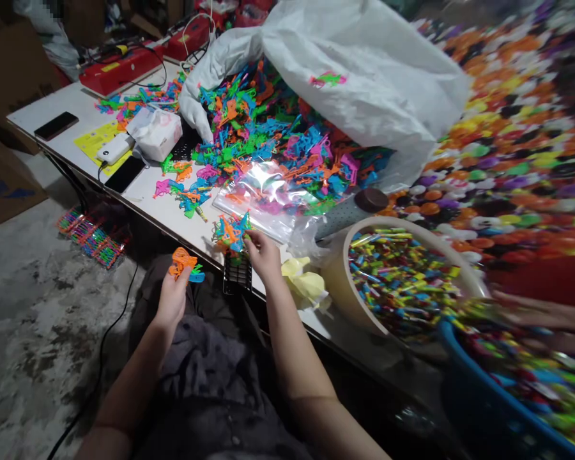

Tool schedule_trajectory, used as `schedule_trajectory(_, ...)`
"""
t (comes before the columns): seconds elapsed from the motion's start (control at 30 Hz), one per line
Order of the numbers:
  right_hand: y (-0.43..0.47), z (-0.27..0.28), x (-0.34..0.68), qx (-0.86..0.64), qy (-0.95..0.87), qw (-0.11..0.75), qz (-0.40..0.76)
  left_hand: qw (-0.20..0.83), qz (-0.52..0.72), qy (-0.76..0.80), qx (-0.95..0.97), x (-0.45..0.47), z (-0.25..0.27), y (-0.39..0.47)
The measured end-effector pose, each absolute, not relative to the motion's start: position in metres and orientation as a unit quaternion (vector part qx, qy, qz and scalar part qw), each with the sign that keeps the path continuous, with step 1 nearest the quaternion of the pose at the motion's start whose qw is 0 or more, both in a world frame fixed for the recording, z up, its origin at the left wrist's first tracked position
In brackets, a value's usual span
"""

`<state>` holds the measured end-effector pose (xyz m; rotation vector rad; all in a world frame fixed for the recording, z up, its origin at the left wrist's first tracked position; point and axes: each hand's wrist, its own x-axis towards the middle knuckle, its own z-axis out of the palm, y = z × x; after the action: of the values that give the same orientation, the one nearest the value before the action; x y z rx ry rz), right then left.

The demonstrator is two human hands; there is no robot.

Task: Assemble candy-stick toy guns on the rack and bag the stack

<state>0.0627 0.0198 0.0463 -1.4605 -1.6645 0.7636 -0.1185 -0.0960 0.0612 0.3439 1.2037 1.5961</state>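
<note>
My left hand [173, 292] is closed around a few small plastic toy pieces [183, 262], orange, green and blue, held above my lap. At the table's front edge, my right hand [263, 254] pinches at a small heap of orange, blue and green plastic pieces [230, 233]; its fingertips meet a blue one. Beneath that heap a black slotted rack [237, 276] juts over the edge. Just behind my right hand lie clear plastic bags [253, 207]. A large pile of similar pieces [268, 128] spills from a white sack [364, 70].
Right of my arm are crumpled yellow paper [304, 284] and a cream tub [338, 281] full of small colourful pieces. A blue basket [453, 370] stands nearer, with another person's blurred hand [541, 319] above it. Phones [124, 174] and a tissue pack [158, 134] lie left.
</note>
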Motion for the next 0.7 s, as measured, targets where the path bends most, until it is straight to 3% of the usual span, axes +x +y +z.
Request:
schedule_trajectory(0.23, 0.041, 0.039, 0.056, -0.609, -0.645, 0.406, 0.22, 0.554, 0.665, 0.493, 0.083, -0.126, 0.06, -0.102)
schedule_trajectory(0.43, -0.035, 0.064, 0.012, -0.403, -0.654, 0.317, 0.556, 0.546, 0.673, 0.487, 0.109, -0.124, 0.063, -0.098)
schedule_trajectory(0.7, -0.054, 0.055, 0.006, -0.497, -0.516, 0.37, 0.592, 0.515, 0.666, 0.523, 0.131, -0.123, 0.061, -0.103)
